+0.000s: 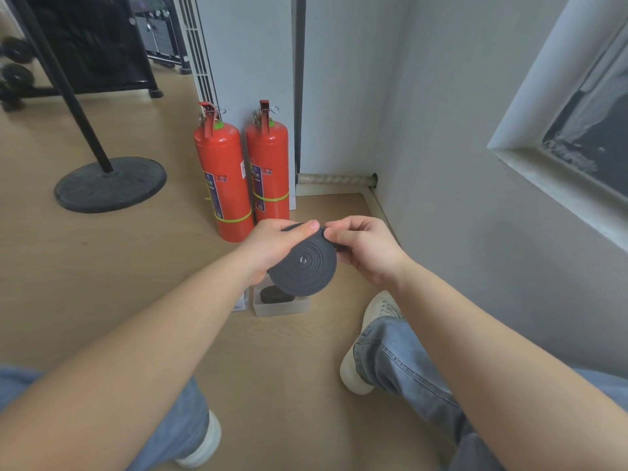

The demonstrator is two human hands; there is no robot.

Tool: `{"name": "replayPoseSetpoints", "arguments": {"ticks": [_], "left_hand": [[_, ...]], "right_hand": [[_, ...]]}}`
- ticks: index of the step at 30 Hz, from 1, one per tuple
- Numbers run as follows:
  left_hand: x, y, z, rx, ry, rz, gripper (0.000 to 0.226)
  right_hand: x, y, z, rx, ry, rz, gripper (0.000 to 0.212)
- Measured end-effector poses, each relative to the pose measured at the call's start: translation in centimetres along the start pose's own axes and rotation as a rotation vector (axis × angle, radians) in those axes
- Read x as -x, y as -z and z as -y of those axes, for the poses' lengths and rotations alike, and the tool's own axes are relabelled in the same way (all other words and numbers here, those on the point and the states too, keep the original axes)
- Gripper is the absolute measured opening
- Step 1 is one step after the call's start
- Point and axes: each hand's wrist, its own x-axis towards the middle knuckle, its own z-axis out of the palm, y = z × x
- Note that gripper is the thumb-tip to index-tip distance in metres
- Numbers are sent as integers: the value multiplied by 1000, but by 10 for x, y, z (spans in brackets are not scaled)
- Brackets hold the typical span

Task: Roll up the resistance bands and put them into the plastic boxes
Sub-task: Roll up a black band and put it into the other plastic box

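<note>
**Last Turn of the Coil, Box Waiting Below**

Held up over the pale wooden floor [102,266]: a dark resistance band [304,263], wound into a flat spiral disc with only a short tail left free. Cradled from behind by the left hand [272,248], fingers curled round the coil and thumb pressed down over its top edge. Pinched at the upper right rim by the right hand [365,249], thumb and forefinger closed on that last bit of tail.

Directly beneath on the floor, a clear plastic box [282,309] holding seemingly another dark roll [277,294], partly hidden behind the coil. Just left of it, a sliver of a second box [240,302], contents impossible to make out. Further back by the wall, two red fire extinguishers [222,178].

Judged light, soft and rubbery, and so likely to spring loose the moment of release. Best gripped across the two flat faces with the tail trapped under a thumb, rather than by the rim alone. Best lowered into a box without easing that squeeze. Probably grippy rather than slippery; no real risk of breakage if dropped.
</note>
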Motion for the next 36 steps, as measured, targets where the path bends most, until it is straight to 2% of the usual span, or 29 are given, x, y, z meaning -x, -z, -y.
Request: {"name": "replayPoseSetpoints", "arguments": {"ticks": [6,17,25,29,36], "left_hand": [[2,-3,-3,76,2,-53,27],[0,-10,4,224,6,-226,18],[-10,-17,14,308,79,-298,22],[-14,-14,20,331,110,-320,22],[-28,-6,30,377,161,-345,23]], "right_hand": [[-2,-4,-3,10,54,-64,8],[-1,-5,-13,-69,2,-87,7],[-3,-6,-18,-79,-38,-77,2],[-8,-8,-22,-76,-71,-48,17],[-25,-21,-27,-6,-60,-58,26]]}}
